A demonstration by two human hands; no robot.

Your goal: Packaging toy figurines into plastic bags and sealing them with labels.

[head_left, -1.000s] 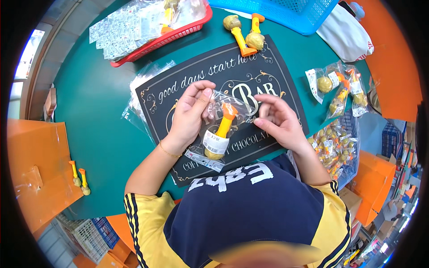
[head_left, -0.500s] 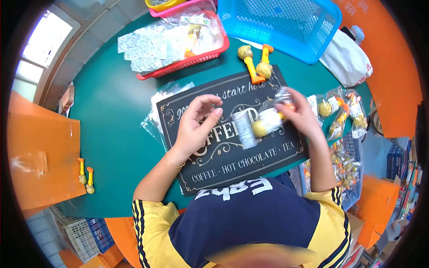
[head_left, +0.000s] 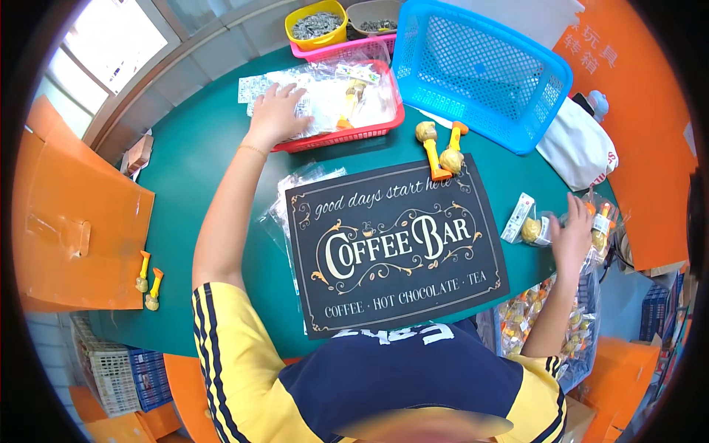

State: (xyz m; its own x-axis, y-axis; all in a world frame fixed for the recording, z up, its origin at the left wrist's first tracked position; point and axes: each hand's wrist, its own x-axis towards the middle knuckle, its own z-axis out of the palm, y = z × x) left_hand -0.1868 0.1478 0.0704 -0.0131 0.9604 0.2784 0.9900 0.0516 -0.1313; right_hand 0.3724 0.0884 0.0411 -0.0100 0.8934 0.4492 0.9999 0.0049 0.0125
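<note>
My left hand [head_left: 279,117], fingers spread, reaches onto white printed sheets [head_left: 260,92] heaped in the red basket [head_left: 347,140]. My right hand [head_left: 574,235] is at the table's right side, fingers apart among clear-bagged toys with yellow knobbly heads, and touches or hovers just over them. One bagged toy [head_left: 532,230] lies left of that hand, beside a white printed card [head_left: 518,214]; another bagged toy [head_left: 600,227] is just right of it. Two unbagged yellow-and-orange toys [head_left: 430,151] rest at the top edge of the black lettered mat [head_left: 391,295].
A blue basket [head_left: 484,136] stands at the back, near a white cloth bag [head_left: 580,155]. Below the table's right edge sits a bin of bagged toys [head_left: 528,314]. Clear bags [head_left: 277,210] lie partly under the mat. Two loose toys [head_left: 153,292] lie far left.
My left hand has moved from above the mat to the red basket. My right hand has carried a bagged toy off the mat to the right side. The view has shifted slightly.
</note>
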